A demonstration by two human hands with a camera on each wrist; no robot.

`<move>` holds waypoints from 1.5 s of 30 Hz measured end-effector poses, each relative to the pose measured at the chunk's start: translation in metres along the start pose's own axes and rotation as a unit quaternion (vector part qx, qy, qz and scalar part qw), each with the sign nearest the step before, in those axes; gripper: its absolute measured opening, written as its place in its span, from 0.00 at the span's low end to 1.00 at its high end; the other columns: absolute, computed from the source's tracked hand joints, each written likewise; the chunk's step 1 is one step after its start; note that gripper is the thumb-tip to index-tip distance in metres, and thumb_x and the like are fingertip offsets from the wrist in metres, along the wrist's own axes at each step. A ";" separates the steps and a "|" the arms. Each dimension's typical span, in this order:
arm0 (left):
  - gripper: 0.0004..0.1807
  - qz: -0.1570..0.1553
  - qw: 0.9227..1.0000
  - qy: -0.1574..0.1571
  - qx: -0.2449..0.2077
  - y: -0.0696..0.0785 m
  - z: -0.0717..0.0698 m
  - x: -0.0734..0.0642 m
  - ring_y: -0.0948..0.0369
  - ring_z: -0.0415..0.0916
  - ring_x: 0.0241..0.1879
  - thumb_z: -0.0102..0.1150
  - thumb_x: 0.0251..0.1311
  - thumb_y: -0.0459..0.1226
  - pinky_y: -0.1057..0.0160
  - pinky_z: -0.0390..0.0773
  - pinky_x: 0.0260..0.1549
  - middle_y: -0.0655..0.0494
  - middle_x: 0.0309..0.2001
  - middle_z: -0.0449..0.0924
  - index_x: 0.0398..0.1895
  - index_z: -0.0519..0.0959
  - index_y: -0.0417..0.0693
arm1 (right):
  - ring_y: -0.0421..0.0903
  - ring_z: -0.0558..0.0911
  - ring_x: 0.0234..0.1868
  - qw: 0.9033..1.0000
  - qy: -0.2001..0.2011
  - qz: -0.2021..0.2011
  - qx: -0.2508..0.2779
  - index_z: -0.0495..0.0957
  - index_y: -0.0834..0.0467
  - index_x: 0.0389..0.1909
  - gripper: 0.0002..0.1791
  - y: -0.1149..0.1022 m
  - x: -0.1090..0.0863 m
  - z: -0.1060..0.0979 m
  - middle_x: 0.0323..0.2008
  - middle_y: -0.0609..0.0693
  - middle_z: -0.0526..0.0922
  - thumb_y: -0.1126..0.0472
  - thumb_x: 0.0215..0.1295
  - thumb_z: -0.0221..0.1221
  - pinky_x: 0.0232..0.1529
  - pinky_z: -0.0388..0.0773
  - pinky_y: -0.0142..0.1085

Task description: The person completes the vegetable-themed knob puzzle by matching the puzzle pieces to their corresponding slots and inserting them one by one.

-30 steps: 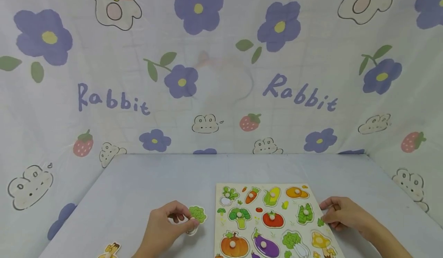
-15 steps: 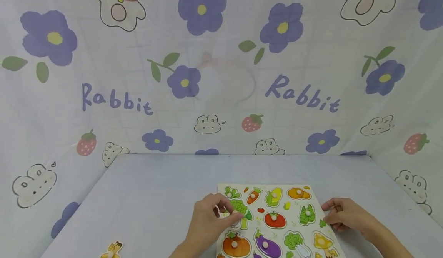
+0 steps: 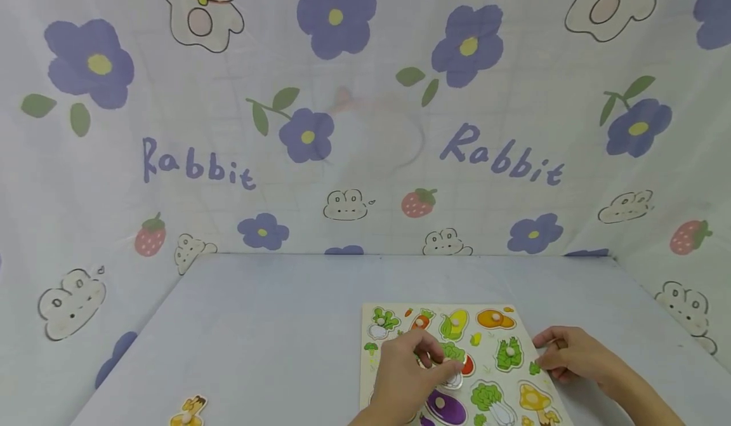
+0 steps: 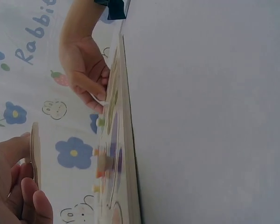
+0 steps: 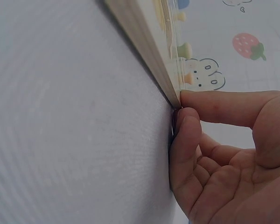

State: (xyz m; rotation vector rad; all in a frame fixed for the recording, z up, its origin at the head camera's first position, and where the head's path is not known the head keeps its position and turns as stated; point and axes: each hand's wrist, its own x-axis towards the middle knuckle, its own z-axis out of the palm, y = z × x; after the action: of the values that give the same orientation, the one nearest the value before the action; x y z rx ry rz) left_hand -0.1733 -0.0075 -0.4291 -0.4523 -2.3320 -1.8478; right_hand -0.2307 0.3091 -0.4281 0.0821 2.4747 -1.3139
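Note:
My left hand (image 3: 400,375) pinches a leafy bok choy puzzle piece (image 3: 454,351) and holds it over the middle of a wooden vegetable puzzle board (image 3: 482,357). In the left wrist view that piece (image 4: 35,154) appears edge-on, apart from the board. At the board's right edge my right hand (image 3: 571,356) grips the rim; the right wrist view shows the thumb (image 5: 224,105) on top and a finger underneath. On the board, the bok choy picture (image 3: 492,404) and the yellow mushroom picture (image 3: 533,397) have no knob. The left hand covers part of the pumpkin and broccoli area.
A loose yellow-brown mushroom piece (image 3: 188,413) lies on the pale table (image 3: 274,337) at the front left. Knobbed pieces, such as the eggplant (image 3: 448,410) and corn (image 3: 455,324), sit in the board. A flower-printed curtain (image 3: 365,159) stands behind the table.
My left hand has carried the bok choy piece rightward from the table beside the board to over its middle. The right hand stays at the board's edge. The head view has shifted slightly.

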 end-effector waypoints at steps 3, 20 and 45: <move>0.15 -0.048 0.998 -0.001 -0.029 0.001 0.014 0.000 0.67 0.74 0.24 0.78 0.47 0.45 0.69 0.75 0.24 0.65 0.26 0.78 0.25 0.77 0.56 | 0.48 0.75 0.27 1.000 -0.002 -0.002 0.001 0.73 0.69 0.48 0.22 0.000 0.000 -0.001 0.26 0.52 0.76 0.65 0.56 0.67 0.29 0.76 0.39; 0.18 -0.142 0.989 0.035 0.011 0.000 0.052 0.000 0.66 0.70 0.20 0.81 0.41 0.40 0.66 0.73 0.22 0.64 0.19 0.74 0.17 0.76 0.54 | 0.47 0.74 0.28 1.000 0.007 0.001 -0.006 0.73 0.68 0.48 0.21 -0.004 -0.002 0.000 0.26 0.51 0.76 0.66 0.55 0.66 0.28 0.75 0.38; 0.11 -0.093 0.988 -0.122 -0.017 -0.010 0.045 0.004 0.69 0.78 0.20 0.76 0.42 0.27 0.70 0.76 0.27 0.66 0.21 0.81 0.23 0.84 0.50 | 0.47 0.74 0.27 1.000 0.000 -0.006 -0.004 0.73 0.69 0.48 0.21 0.001 0.001 0.000 0.26 0.51 0.76 0.65 0.56 0.66 0.28 0.76 0.39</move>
State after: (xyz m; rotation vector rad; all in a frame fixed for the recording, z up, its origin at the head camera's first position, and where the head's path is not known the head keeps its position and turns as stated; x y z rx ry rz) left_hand -0.1767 0.0346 -0.4482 -0.5083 -2.5848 -2.0193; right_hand -0.2316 0.3096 -0.4293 0.0641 2.4845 -1.3086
